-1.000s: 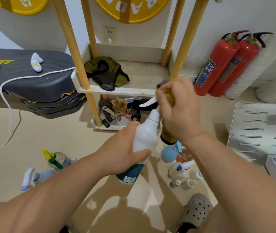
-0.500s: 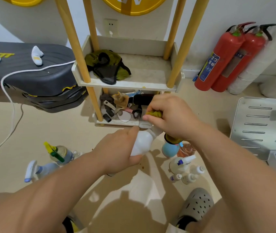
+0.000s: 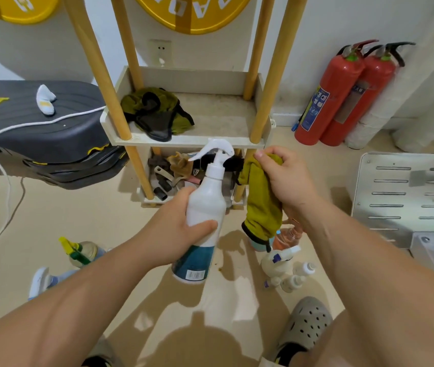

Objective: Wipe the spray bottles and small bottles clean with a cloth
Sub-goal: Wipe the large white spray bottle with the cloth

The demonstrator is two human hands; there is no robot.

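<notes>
While the left hand [image 3: 177, 231] is gripping a white spray bottle [image 3: 206, 197] upright at frame centre, the right hand [image 3: 284, 178] is clutching an olive cloth [image 3: 262, 207] just beside it, the cloth partly hiding floor bottles [image 3: 288, 238] behind, small bottles [image 3: 294, 282] clustering at lower right.

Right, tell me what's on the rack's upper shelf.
A crumpled olive-green and black cloth bundle lies at the left of the pale shelf; anything beneath it is covered.
</notes>
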